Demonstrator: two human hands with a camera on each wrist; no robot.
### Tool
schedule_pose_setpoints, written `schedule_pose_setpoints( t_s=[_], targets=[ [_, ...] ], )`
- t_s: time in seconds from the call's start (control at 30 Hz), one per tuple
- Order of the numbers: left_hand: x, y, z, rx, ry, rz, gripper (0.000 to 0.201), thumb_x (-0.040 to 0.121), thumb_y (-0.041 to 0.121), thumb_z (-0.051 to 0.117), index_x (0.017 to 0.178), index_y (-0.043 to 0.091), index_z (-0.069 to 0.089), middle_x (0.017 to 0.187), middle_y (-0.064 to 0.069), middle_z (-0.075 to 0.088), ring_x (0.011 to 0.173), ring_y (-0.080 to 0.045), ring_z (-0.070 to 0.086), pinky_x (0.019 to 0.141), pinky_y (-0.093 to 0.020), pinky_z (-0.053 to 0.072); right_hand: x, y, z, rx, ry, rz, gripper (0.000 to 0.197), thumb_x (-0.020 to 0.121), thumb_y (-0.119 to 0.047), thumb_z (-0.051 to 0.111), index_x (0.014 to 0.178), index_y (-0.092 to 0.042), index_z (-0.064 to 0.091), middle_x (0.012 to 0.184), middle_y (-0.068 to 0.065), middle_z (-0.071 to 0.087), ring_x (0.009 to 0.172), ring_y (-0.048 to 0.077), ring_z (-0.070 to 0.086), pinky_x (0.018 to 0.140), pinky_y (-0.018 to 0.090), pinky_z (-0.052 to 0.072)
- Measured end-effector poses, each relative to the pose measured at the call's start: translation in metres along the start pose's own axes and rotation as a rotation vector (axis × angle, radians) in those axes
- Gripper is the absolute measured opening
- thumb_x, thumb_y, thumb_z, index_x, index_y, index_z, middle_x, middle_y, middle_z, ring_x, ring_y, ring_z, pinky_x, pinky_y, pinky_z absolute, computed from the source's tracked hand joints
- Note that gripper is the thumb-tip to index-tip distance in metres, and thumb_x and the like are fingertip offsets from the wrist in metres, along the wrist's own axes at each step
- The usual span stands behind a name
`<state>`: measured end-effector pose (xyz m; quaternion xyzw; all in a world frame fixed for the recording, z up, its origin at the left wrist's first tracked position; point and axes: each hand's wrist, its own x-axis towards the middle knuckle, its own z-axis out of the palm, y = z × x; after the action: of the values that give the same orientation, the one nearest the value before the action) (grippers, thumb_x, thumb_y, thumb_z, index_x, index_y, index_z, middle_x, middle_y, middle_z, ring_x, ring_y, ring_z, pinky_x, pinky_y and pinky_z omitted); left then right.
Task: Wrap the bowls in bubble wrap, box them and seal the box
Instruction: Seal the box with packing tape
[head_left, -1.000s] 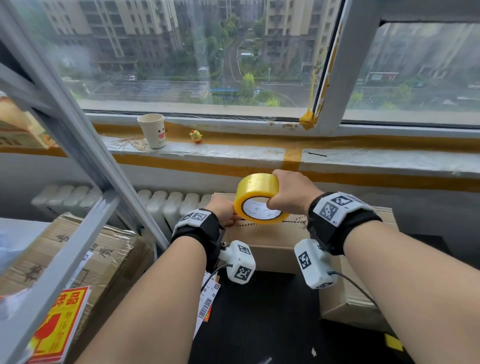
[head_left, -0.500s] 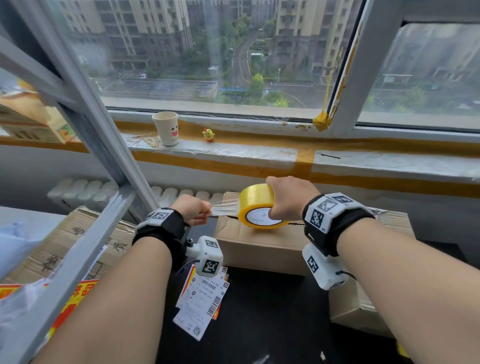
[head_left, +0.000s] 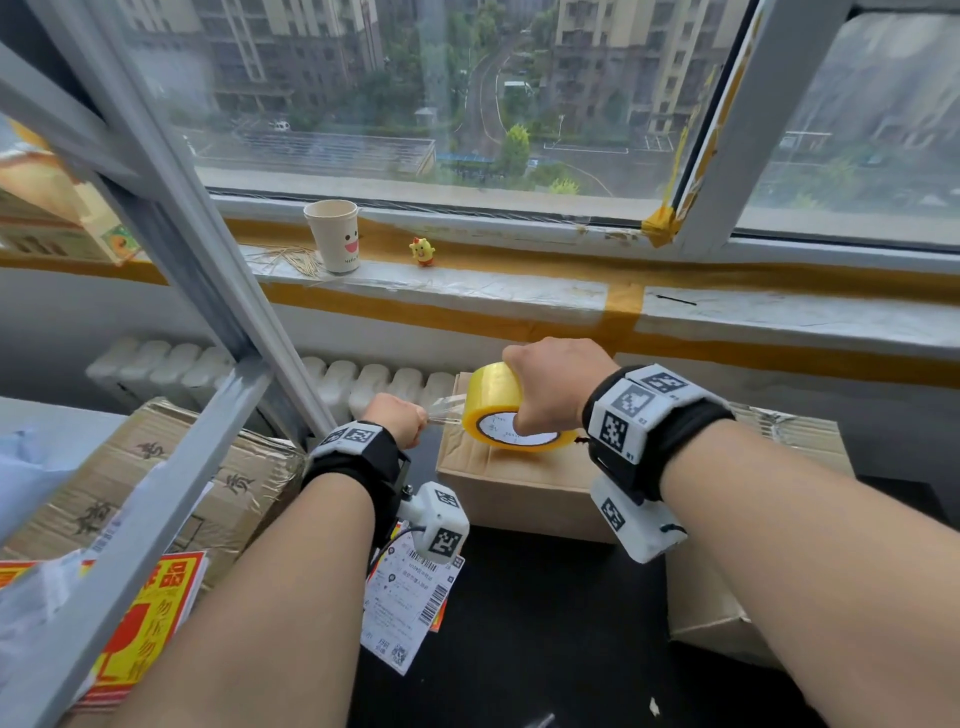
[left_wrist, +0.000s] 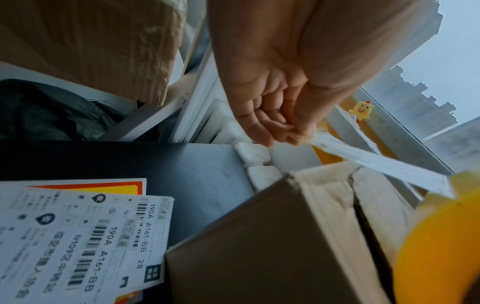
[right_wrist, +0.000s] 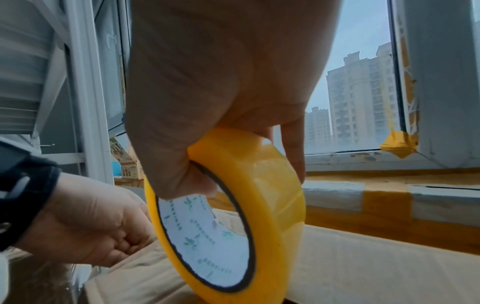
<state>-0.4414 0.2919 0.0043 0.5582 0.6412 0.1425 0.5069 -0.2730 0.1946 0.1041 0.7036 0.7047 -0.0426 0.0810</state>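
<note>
Box (head_left: 524, 480): brown carton on the dark table (head_left: 545, 623), below the sill, long axis running left to right. Top flaps are folded shut and their centre seam shows open in the left wrist view. Judged ready for sealing; the bowls are not visible and are presumably inside. A second carton (head_left: 706, 608) stands against its near right corner.

Roll (head_left: 511, 413): yellow packing tape with a white printed core. It stands on edge on the left end of the box top, one open face toward the camera, so its axis lies roughly front to back. Judged to be set so that it can travel rightward along the seam, paying tape out behind it.

Right hand (head_left: 553, 382): clamped over the top of the roll, thumb hooked into the core and fingers curled down the far face. The grip is judged to steady the roll against the pull.

Left hand (head_left: 397, 418): closed, thumb and fingertips pinching the free tape end, off the left edge of the box and level with the roll.

Strip (head_left: 444, 410): a short clear length, taut between the left hand and the roll, pointing left to right in line with the box's long axis. Judged positioned to stick down over the left end first.

Labels (head_left: 410, 592): printed shipping slips on the table under the left wrist, not in use.
</note>
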Motion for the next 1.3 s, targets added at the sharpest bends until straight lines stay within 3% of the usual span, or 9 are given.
schedule_pose_setpoints(
  t_s=[0.2, 0.3, 0.4, 0.5, 0.67, 0.8, 1.03, 1.17, 1.3],
  targets=[
    [0.001, -0.005, 0.016, 0.001, -0.045, -0.034, 0.026, 0.091, 0.002, 0.055, 0.067, 0.011, 0.052, 0.066, -0.005, 0.055, 0.059, -0.018, 0.053, 0.080, -0.034, 0.051, 0.006, -0.003, -0.002, -0.026, -0.014, -0.018, 0.029, 0.077, -0.037, 0.064, 0.092, -0.022, 0.045, 0.074, -0.005, 0.050, 0.067, 0.017, 0.049, 0.057, 0.028, 0.039],
    [0.006, -0.011, 0.020, -0.017, -0.081, -0.064, 0.027, 0.079, 0.014, 0.069, 0.069, 0.010, 0.044, 0.070, -0.014, 0.061, 0.067, -0.026, 0.061, 0.086, -0.043, 0.055, 0.007, -0.002, 0.000, -0.026, -0.007, -0.017, 0.030, 0.078, -0.037, 0.063, 0.093, -0.022, 0.043, 0.074, -0.004, 0.050, 0.068, 0.017, 0.050, 0.056, 0.029, 0.039],
    [0.004, -0.008, 0.016, -0.050, -0.010, -0.028, 0.025, 0.084, 0.017, 0.070, 0.072, 0.009, 0.049, 0.070, -0.013, 0.059, 0.061, -0.024, 0.055, 0.066, -0.032, 0.051, 0.007, -0.001, 0.003, -0.013, 0.020, -0.015, 0.030, 0.079, -0.036, 0.061, 0.094, -0.020, 0.040, 0.074, -0.003, 0.050, 0.066, 0.017, 0.050, 0.056, 0.030, 0.042],
    [-0.004, 0.003, 0.013, -0.172, -0.094, -0.008, 0.024, 0.092, 0.023, 0.063, 0.077, 0.005, 0.056, 0.072, -0.012, 0.060, 0.059, -0.020, 0.058, 0.053, -0.026, 0.052, 0.005, -0.001, 0.008, 0.073, 0.068, -0.005, 0.033, 0.080, -0.035, 0.062, 0.096, -0.020, 0.038, 0.077, -0.003, 0.051, 0.071, 0.020, 0.053, 0.059, 0.032, 0.045],
    [-0.009, 0.010, 0.014, -0.112, -0.074, 0.040, 0.022, 0.082, 0.018, 0.075, 0.079, 0.004, 0.059, 0.076, -0.016, 0.065, 0.069, -0.024, 0.064, 0.071, -0.036, 0.059, -0.009, 0.011, 0.030, 0.435, 0.225, 0.028, 0.048, 0.074, -0.034, 0.072, 0.112, -0.023, 0.044, 0.102, -0.003, 0.053, 0.087, 0.021, 0.053, 0.074, 0.034, 0.046],
    [-0.013, 0.010, 0.017, -0.033, 0.003, 0.076, 0.022, 0.079, 0.019, 0.077, 0.069, 0.007, 0.060, 0.075, -0.016, 0.067, 0.075, -0.030, 0.070, 0.077, -0.043, 0.059, -0.021, 0.022, 0.055, 0.528, 0.157, 0.223, 0.035, 0.082, -0.033, 0.064, 0.106, -0.023, 0.042, 0.096, -0.002, 0.053, 0.090, 0.023, 0.055, 0.073, 0.034, 0.042],
    [-0.021, 0.018, 0.018, 0.154, 0.114, 0.145, 0.027, 0.078, 0.026, 0.076, 0.055, 0.018, 0.064, 0.066, -0.003, 0.070, 0.076, -0.028, 0.070, 0.079, -0.039, 0.059, -0.026, 0.029, 0.044, 0.384, 0.138, 0.267, 0.034, 0.085, -0.035, 0.058, 0.110, -0.022, 0.038, 0.087, 0.001, 0.056, 0.079, 0.026, 0.054, 0.069, 0.033, 0.041],
    [-0.012, 0.013, 0.018, 0.148, 0.102, 0.123, 0.030, 0.076, 0.029, 0.078, 0.052, 0.017, 0.066, 0.060, -0.004, 0.070, 0.073, -0.027, 0.071, 0.078, -0.040, 0.059, -0.045, 0.054, 0.036, 0.172, 0.151, 0.245, 0.037, 0.083, -0.042, 0.059, 0.106, -0.023, 0.037, 0.083, -0.001, 0.056, 0.076, 0.025, 0.056, 0.065, 0.033, 0.042],
    [-0.010, 0.012, 0.020, 0.154, 0.123, 0.130, 0.028, 0.075, 0.029, 0.080, 0.053, 0.019, 0.066, 0.064, -0.004, 0.071, 0.076, -0.027, 0.071, 0.079, -0.039, 0.059, -0.053, 0.069, 0.039, 0.195, 0.202, 0.317, 0.042, 0.080, -0.047, 0.062, 0.105, -0.024, 0.036, 0.083, -0.003, 0.058, 0.074, 0.023, 0.057, 0.066, 0.033, 0.046]
  ],
)
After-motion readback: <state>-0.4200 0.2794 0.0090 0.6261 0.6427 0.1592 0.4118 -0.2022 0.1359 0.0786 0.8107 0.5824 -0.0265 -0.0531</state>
